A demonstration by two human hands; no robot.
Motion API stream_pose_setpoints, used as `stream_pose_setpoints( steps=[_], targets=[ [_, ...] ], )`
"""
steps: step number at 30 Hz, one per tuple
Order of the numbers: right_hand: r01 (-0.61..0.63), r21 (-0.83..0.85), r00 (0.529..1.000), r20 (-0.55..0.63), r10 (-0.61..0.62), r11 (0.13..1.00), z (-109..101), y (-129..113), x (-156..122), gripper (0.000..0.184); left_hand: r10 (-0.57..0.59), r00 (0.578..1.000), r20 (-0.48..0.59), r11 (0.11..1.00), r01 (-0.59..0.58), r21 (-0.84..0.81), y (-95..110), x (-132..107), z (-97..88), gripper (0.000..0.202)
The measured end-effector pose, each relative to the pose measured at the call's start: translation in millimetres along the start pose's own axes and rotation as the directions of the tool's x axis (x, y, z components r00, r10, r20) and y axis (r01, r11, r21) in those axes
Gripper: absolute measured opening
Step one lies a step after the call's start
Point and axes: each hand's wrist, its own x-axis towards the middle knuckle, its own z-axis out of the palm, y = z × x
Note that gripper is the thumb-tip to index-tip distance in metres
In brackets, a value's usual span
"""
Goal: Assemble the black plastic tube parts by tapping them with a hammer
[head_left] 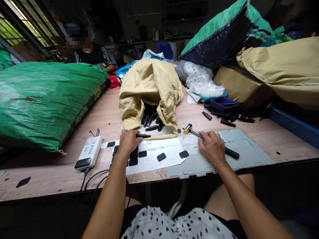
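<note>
Black-handled, one hammer (232, 153) fills the gripping right hand (212, 147); the left hand (129, 142) grips one stick (144, 135).

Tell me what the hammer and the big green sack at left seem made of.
Hammer: apparently polished metal shaft, silvery and shiny; dull black grip, perhaps rubber or plastic. Green sack: probably plastic, slightly glossy, with light-catching creases; weave unclear.

Pen-like parts (152, 127) in sack (147, 83); power bank (89, 151) left, hammer (231, 153) right.
</note>
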Motion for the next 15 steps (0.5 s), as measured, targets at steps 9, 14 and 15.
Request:
stream_pose_setpoints(
  steps=[9, 14, 15],
  targets=[
    [-0.019, 0.003, 1.0, -0.001, 0.019, 1.0, 0, -2, 0, 0.031, 0.152, 0.983, -0.103, 0.947, -0.175, -0.268, 38, -47, -1.5, 0.02],
    [-0.011, 0.004, 1.0, -0.001, 0.011, 1.0, -1, 1, -1, 0.032, 0.33, 0.944, 0.007, 0.863, -0.299, -0.407, 93, -81, 26.7, 0.012],
    [-0.007, 0.002, 1.0, 0.005, 0.007, 1.0, -1, 1, -1, 0.033, 0.337, 0.941, 0.014, 0.857, -0.301, -0.419, 100, -85, 33.2, 0.012]
  ],
)
